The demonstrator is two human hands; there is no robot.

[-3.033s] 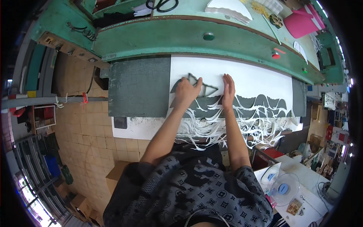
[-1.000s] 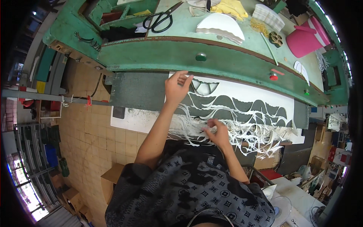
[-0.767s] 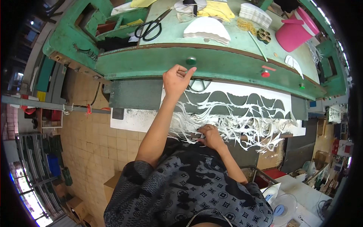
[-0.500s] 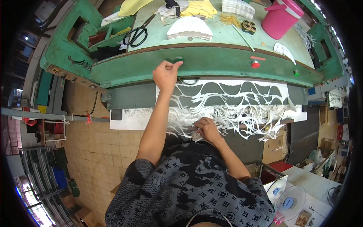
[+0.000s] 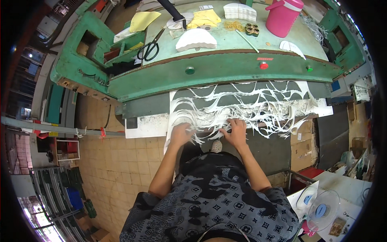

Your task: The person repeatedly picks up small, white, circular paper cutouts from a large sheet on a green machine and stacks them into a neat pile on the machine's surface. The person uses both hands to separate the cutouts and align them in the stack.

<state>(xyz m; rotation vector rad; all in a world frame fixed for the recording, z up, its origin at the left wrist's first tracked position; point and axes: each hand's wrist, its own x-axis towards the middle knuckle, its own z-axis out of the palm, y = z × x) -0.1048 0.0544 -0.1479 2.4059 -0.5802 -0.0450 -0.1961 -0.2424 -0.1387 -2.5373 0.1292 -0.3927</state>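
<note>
A white sheet (image 5: pixel 219 105), cut through into a web of thin wavy strips, lies on the dark bed under the green machine beam (image 5: pixel 225 68). My left hand (image 5: pixel 181 134) is at the sheet's near left edge, its fingers curled around the strips and slightly blurred. To its right, my right hand (image 5: pixel 237 132) rests on the near edge of the strips with thumb and fingers apart. Some fingertips are hidden among the strips. A dark green push button (image 5: pixel 190 70) sits on the beam's front, with no hand on it.
On the green top stand a stack of white cut pieces (image 5: pixel 196 39), black scissors (image 5: pixel 150 50) and a pink jug (image 5: pixel 284 18). The beam also carries a red button (image 5: pixel 263 65) and a bright green button (image 5: pixel 309 68). A clear round cover (image 5: pixel 323 209) lies at lower right.
My left hand has left the dark green button and come down to the sheet's near left edge. My right hand has shifted slightly right, its thumb now apart from the fingers.
</note>
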